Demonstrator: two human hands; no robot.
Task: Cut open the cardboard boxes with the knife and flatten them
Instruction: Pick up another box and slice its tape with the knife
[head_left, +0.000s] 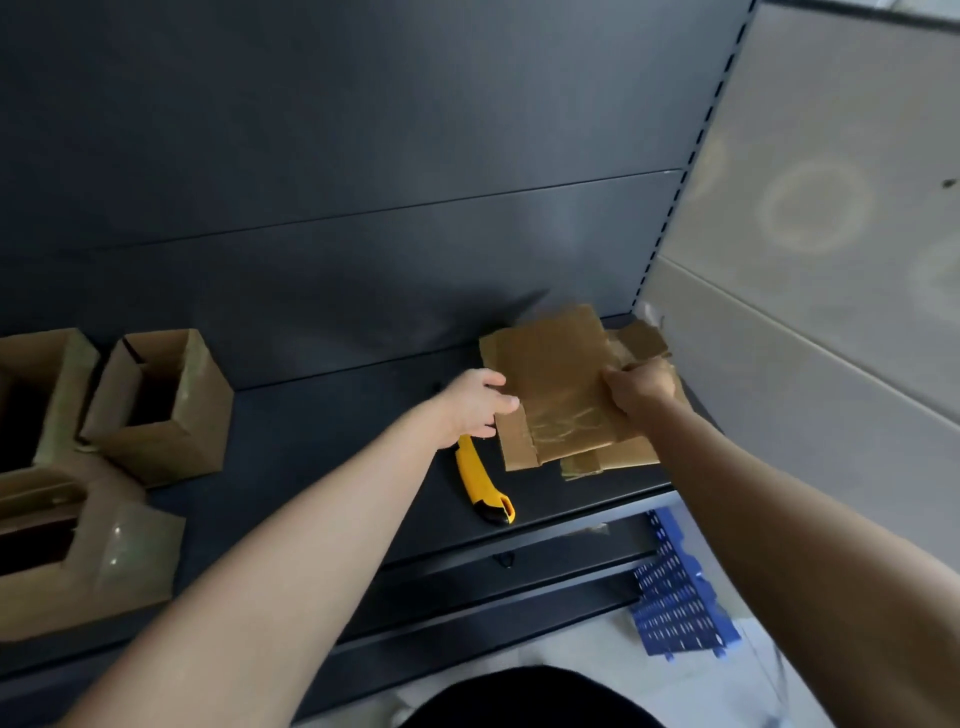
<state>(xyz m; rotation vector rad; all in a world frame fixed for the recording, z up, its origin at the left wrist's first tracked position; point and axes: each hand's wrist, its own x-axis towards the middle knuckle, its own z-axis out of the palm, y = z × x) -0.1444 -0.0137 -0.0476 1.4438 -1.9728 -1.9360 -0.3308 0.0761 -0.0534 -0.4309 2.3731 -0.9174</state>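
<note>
Pinching the left edge of the flat card (561, 395) with the left hand (475, 405), thumb and fingers closed on it; clamping the right edge in the right hand (641, 387), fingers curled tight. Squaring it, by the look, onto more flattened card beneath, far right on the shelf (322, 431). Leaving the knife (483, 483) lying just near-left of that pile, untouched, handy for the next cut. Over left, seeing boxes (156, 405) standing open, insides dark, seemingly empty, not yet flattened. Near right, spotting a blue crate (680, 587); cannot tell its contents.
</note>
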